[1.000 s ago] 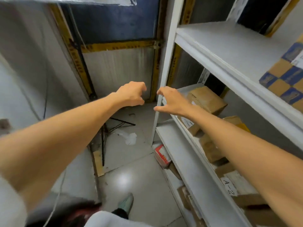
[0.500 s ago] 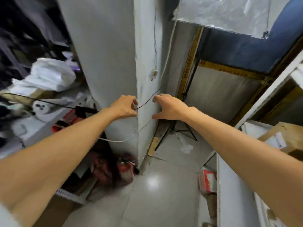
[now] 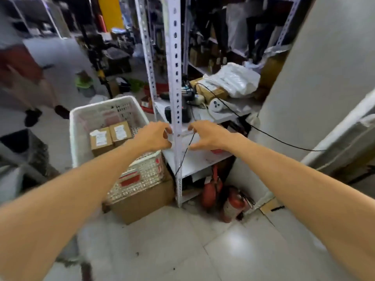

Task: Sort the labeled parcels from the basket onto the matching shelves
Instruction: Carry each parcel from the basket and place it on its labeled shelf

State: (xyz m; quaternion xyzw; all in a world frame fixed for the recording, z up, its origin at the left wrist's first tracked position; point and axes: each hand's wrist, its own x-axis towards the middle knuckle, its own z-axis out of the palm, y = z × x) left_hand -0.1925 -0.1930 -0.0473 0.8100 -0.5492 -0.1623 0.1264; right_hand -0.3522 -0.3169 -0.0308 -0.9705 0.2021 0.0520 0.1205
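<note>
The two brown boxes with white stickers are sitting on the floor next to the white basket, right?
Not quite. The two brown boxes with white stickers are not on the floor next to the white basket. They are sitting inside it, side by side. The head view shows this.

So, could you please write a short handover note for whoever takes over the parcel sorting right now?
Left hand: empty, fingers loosely curled, by the basket's right edge.
Right hand: empty, fingers relaxed, just right of the shelf upright.
White basket sits on a cardboard box; inside lie the left parcel and right parcel, side by side, labels too blurred to read.
Done: no sorted parcels in view.
Left: pick up both parcels, read labels, shelve them.
</note>
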